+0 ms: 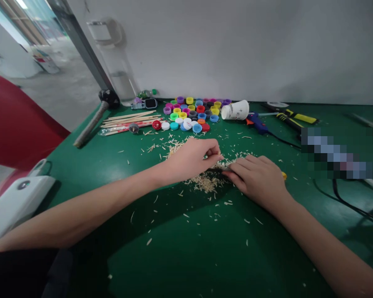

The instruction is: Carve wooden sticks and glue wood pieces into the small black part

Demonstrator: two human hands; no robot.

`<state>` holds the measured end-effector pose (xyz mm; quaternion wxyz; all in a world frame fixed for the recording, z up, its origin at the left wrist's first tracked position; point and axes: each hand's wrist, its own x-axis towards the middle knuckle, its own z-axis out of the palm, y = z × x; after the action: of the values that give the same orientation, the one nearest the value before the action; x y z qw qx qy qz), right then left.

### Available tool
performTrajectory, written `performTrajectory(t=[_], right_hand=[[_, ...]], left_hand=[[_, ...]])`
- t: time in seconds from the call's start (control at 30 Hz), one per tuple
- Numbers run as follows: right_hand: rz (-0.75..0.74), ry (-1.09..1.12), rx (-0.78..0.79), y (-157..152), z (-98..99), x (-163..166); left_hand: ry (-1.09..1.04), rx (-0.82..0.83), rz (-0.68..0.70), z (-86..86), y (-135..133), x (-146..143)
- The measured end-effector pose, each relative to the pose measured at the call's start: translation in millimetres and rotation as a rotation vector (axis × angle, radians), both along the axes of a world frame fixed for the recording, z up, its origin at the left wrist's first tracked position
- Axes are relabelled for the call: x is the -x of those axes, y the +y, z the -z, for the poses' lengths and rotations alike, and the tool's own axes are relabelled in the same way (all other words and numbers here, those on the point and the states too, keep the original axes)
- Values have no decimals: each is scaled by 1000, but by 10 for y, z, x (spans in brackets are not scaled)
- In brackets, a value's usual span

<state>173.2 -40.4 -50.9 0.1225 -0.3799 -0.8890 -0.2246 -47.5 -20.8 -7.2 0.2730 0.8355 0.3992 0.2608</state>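
Observation:
My left hand (192, 159) hovers over a heap of pale wood shavings (205, 181) on the green table (174, 231), its fingers pinched together on something too small to make out. My right hand (257, 178) lies beside it, fingers curled down on a thin dark tool with a yellow end (284, 176), pressing it against the table among the shavings. The two hands nearly touch at the fingertips.
Farther back lie many coloured bottle caps (192, 112), wooden sticks (130, 119), a tipped paper cup (235, 110), a blue glue gun (257, 123) with a black cable, yellow-handled pliers (295, 118) and a hammer (95, 118). A white device (15, 203) sits at the left edge.

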Motion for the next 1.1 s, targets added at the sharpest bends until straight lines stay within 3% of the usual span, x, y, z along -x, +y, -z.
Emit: performTrajectory(t=[0.2, 0.43, 0.67, 0.9, 1.1], right_hand=[[11, 79, -97, -36, -7, -16], [-13, -17, 9, 18, -5, -2], [18, 96, -117, -27, -2, -25], [-23, -14, 15, 24, -25, -3], [-4, 80, -129, -26, -5, -51]], left_hand=[[-1, -5, 24, 21, 27, 9], [1, -4, 36, 23, 13, 1], [-25, -4, 22, 27, 28, 6], [-21, 6, 8, 12, 47, 9], [-22, 18, 30, 8, 60, 17]])
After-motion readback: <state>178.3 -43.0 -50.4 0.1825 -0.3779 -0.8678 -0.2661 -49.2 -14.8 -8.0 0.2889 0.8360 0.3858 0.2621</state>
